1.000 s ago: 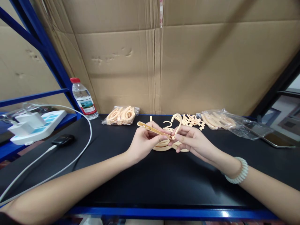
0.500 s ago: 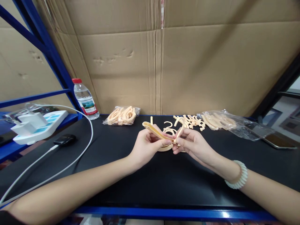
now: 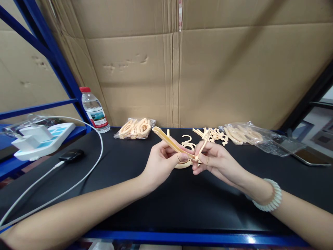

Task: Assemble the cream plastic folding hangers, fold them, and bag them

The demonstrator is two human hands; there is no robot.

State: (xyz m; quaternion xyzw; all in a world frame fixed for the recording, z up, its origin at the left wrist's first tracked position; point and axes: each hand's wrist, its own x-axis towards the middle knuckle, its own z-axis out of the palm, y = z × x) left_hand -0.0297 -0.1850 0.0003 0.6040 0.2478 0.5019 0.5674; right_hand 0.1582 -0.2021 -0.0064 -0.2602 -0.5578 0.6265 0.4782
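My left hand (image 3: 165, 161) is closed around a long, beige, channel-shaped plastic hanger arm (image 3: 166, 138), whose free end points up and to the left. My right hand (image 3: 217, 161) pinches a thinner beige plastic strip (image 3: 203, 144) that slants upward. Both pieces meet at the fingertips in a V shape; the fingers partly cover the joint. Behind the hands, a beige hook (image 3: 186, 138) and curved beige parts (image 3: 182, 165) lie on the black table (image 3: 166, 205), partly hidden.
Small beige pieces (image 3: 218, 134) are heaped at the back. A bag of beige parts (image 3: 136, 127) lies left of them, and an opened bag (image 3: 243, 133) right, near a phone (image 3: 312, 159). A water bottle (image 3: 95, 111), power strip (image 3: 48, 140) and white cable (image 3: 102, 146) are leftward.
The hanger arm has tilted more steeply, its free end rising to the left. The thin strip now leans further right, and my right hand has shifted slightly right and down.
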